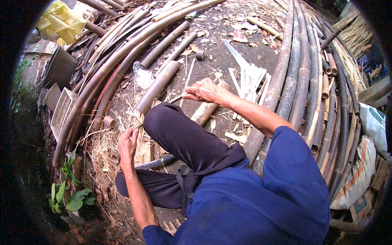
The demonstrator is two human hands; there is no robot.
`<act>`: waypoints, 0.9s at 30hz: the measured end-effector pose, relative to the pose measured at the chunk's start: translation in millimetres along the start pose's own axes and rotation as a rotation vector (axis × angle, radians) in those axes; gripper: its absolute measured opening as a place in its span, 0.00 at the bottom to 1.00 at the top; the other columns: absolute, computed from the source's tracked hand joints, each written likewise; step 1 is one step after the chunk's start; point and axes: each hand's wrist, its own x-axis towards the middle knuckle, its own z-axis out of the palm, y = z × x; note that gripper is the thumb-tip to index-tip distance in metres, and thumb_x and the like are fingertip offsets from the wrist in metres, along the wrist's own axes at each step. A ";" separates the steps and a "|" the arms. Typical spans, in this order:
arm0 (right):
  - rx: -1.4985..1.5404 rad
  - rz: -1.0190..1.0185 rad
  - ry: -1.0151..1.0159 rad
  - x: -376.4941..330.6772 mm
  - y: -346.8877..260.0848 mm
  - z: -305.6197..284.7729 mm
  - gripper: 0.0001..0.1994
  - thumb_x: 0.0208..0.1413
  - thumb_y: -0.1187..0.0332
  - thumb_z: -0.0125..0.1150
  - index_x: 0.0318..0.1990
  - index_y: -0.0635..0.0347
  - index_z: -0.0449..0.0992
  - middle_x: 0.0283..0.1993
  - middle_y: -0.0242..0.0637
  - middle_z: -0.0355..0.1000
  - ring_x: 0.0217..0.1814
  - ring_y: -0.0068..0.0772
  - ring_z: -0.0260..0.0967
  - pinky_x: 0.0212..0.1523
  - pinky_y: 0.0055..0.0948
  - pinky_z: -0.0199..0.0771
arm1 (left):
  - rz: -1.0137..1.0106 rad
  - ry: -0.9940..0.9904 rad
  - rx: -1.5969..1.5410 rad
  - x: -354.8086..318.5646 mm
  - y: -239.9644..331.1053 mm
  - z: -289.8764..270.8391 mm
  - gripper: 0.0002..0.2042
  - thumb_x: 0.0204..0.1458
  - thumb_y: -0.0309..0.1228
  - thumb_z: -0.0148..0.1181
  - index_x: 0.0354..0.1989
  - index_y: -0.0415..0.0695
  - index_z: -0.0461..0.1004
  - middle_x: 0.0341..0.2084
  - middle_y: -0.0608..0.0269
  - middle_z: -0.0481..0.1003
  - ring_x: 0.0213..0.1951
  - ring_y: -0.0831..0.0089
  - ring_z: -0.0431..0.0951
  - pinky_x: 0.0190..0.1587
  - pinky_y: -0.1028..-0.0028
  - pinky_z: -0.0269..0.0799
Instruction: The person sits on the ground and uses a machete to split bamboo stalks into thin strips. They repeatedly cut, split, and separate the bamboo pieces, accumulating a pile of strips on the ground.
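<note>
My left hand (128, 143) is closed, its fingers pinching the end of a thin bamboo strip beside my raised knee. Across the knee, my right hand (203, 90) is closed on a thin bamboo strip (176, 98) too. The knee hides the stretch between the hands, though both ends look like one strip. Just beyond the knee lies a thick bamboo section (157, 86), and a pale bamboo piece (203, 112) rests on the ground below my right forearm. A long-bladed tool with a dark handle (168, 159) lies partly hidden between my legs.
Split white strips (252, 81) are heaped ahead to the right, near a pale tapered blade (236, 54). Long bamboo poles (303, 69) run along the right; more curved poles (87, 98) line the left. Shavings (107, 149) cover the ground at left. White sacks (359, 171) stand far right.
</note>
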 end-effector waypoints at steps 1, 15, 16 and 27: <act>0.056 -0.032 0.009 0.4 1.1 2.0 0.20 0.62 0.50 0.49 0.27 0.56 0.67 0.21 0.41 0.69 0.25 0.49 0.72 0.23 0.45 0.67 | 0.160 0.170 -0.024 1.1 -5.3 -1.3 0.12 0.55 0.36 0.59 0.44 0.44 0.78 0.39 0.45 0.78 0.44 0.51 0.77 0.48 0.58 0.70; 0.142 1.319 0.586 -245.9 58.8 135.9 0.15 0.58 0.60 0.52 0.43 0.65 0.68 0.31 0.53 0.72 0.32 0.51 0.71 0.34 0.47 0.69 | -0.158 0.028 -0.173 -29.3 21.4 -32.9 0.11 0.56 0.28 0.54 0.44 0.37 0.74 0.46 0.48 0.73 0.50 0.53 0.73 0.56 0.63 0.65; 0.072 1.300 0.575 -256.9 70.8 148.0 0.15 0.58 0.61 0.51 0.42 0.66 0.68 0.32 0.54 0.72 0.33 0.53 0.72 0.35 0.48 0.69 | -0.141 0.018 -0.153 -29.4 19.4 -28.6 0.11 0.56 0.27 0.55 0.44 0.37 0.74 0.46 0.48 0.74 0.49 0.53 0.73 0.55 0.63 0.66; 0.013 1.217 0.216 -211.3 71.1 144.4 0.27 0.54 0.65 0.52 0.59 0.74 0.64 0.50 0.66 0.67 0.57 0.59 0.64 0.60 0.46 0.60 | -0.179 0.050 -0.194 -48.3 5.2 -34.6 0.12 0.53 0.29 0.60 0.44 0.39 0.76 0.44 0.46 0.75 0.49 0.51 0.74 0.54 0.63 0.68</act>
